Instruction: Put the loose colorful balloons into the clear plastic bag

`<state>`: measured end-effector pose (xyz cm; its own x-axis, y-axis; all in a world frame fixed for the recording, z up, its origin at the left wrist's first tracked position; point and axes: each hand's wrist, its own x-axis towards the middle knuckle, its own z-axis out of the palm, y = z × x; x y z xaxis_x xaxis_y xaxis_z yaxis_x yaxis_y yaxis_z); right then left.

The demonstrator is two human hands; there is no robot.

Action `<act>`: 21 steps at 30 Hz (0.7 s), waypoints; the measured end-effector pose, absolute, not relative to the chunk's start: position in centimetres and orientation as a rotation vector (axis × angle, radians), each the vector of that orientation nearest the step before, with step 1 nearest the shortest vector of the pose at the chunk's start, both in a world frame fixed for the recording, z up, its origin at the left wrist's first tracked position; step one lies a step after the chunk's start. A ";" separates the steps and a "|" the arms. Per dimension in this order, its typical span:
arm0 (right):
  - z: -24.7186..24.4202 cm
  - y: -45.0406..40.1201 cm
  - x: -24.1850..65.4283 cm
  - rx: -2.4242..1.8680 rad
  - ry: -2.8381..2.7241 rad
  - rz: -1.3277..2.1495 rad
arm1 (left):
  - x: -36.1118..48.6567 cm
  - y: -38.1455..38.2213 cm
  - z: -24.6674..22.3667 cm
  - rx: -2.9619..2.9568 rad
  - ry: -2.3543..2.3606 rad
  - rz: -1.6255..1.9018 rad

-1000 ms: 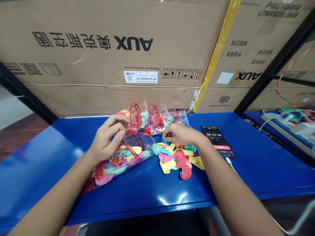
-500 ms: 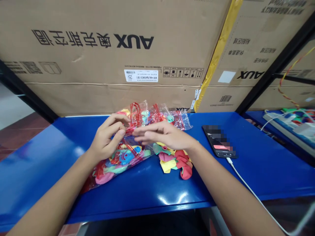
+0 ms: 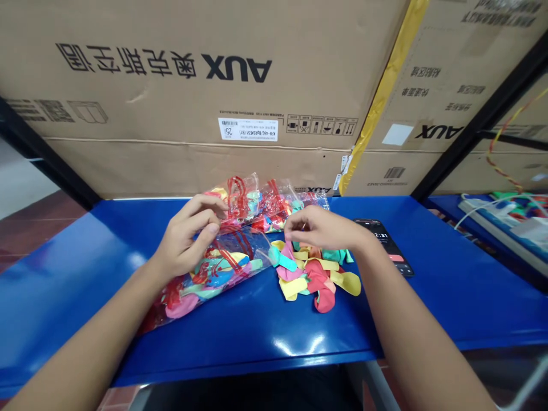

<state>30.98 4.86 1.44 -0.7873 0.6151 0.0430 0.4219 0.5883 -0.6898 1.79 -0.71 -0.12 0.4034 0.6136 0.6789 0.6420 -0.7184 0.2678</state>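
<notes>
Loose deflated balloons (image 3: 314, 279) just beneath the grip of the right hand (image 3: 325, 228), fingertips (image 3: 287, 222) pressed together, anything pinched hidden.

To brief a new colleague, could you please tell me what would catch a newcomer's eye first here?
The bright heap of deflated balloons on the blue table stands out first, just below the right hand. To its left, the left hand sits over a clear plastic bag of balloons. Behind them stands a large cardboard AUX box.
</notes>
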 end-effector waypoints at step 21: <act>-1.2 5.6 29.4 -0.904 -2.769 0.673 | 1.7 -0.7 -0.3 -2.630 -1.063 -1.251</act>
<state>29.40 5.57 -1.18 -0.8066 0.5911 0.0049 0.5230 0.7174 -0.4602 1.67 -0.71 -0.26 0.4394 0.5650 0.6984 0.5986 -0.7639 0.2413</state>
